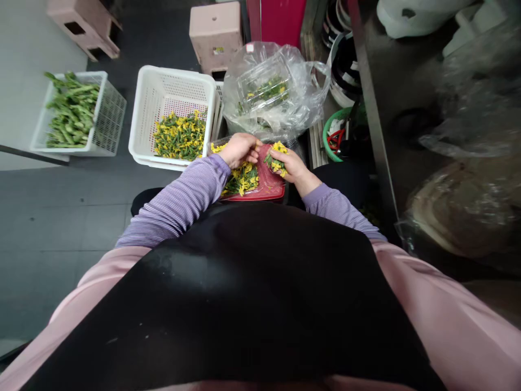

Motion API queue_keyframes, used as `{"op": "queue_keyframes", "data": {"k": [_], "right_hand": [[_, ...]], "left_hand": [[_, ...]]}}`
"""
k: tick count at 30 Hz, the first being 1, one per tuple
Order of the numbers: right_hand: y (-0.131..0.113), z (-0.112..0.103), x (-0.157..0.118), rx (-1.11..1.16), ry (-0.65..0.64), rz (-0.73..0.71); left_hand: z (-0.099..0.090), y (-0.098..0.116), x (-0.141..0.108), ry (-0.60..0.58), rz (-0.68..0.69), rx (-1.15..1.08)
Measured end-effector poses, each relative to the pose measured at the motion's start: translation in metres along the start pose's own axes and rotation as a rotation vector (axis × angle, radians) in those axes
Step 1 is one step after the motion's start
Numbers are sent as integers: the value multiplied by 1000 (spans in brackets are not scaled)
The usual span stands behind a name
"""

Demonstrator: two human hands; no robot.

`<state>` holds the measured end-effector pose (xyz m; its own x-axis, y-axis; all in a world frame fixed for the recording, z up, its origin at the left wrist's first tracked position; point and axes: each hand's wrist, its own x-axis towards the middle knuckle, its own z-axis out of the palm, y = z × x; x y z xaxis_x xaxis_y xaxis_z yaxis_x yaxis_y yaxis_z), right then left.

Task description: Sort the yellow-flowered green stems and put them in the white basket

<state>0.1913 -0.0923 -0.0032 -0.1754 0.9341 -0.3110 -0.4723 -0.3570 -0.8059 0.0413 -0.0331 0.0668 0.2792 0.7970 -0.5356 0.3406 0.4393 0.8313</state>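
Note:
My right hand (293,167) is closed round a small bunch of yellow-flowered green stems (278,158). Beside it, my left hand (241,150) has its fingers curled and pressed together; what they hold, if anything, is too small to make out. Both hands are over a clear plastic box (266,176) that rests on a red tray (280,193) close to my apron. More flowering stems (244,179) lie in the box's left part, partly under my left hand and sleeve.
Left of the box, a white basket (140,114) contains cut flowering stems. Farther left stands a basket (116,111) of thick green stalks. A plastic bag (303,108) with clear boxes lies ahead. Stools (215,27), a green basin (328,136) and a metal counter (376,119) surround the spot.

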Motion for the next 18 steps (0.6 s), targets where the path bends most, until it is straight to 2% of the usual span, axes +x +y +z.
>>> {"op": "queue_keyframes", "data": {"k": [3,5,9,13,18], "right_hand": [[-2,-1,1,84,-61,-39],[-3,-2,2,105,-46,-50],[-2,-1,3,104,45,-59],[-2,-1,3,94,82,-76],[-4,-2,1,74,110,-115]], "left_hand": [[1,-6,-9,-96,-25,-33],[5,-12,-17,-142,26,-71],[15,-21,-26,-117,130,-149],[22,-23,-26,-76,127,-165],[27,-23,-22,-107,111,-177]]}}
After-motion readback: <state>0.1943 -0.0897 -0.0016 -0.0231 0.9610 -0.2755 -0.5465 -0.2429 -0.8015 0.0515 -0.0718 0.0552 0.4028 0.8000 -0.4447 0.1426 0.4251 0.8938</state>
